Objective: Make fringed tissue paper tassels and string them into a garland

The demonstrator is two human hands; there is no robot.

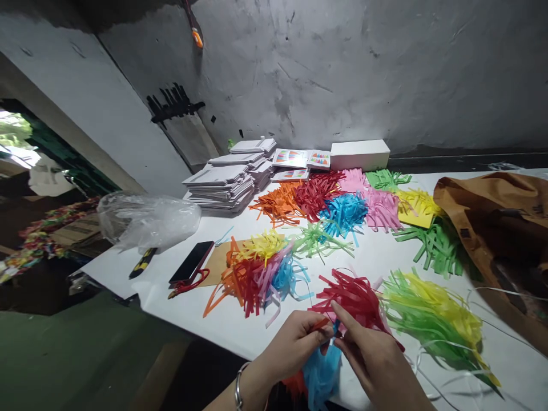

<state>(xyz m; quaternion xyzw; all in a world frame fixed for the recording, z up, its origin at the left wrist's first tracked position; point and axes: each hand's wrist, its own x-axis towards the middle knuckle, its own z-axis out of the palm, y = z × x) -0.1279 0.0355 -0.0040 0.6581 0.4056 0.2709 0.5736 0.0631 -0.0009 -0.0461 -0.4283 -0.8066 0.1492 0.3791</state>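
At the table's front edge, my left hand point(299, 345) pinches a strip of orange paper. Beside it my right hand point(370, 354) closes its fingers on the gathered top of a blue fringed tassel point(322, 377), which hangs between the hands; an orange fringe shows behind it. Just beyond the fingers lies a red fringed tassel point(353, 297) with some pink under it. A yellow and green tassel point(436, 319) rests to the right of my right hand. To the left is a bunch of orange, red, yellow, purple and blue tassels point(257, 274).
Fringed paper piles point(342, 212) line the back of the white table point(171, 314). Behind are stacked flat packs point(226, 185) and a white box point(359, 154). A phone point(192, 262), cutter point(143, 262) and plastic bag point(148, 220) lie left; a brown bag point(492, 217) and white string point(445, 371) right.
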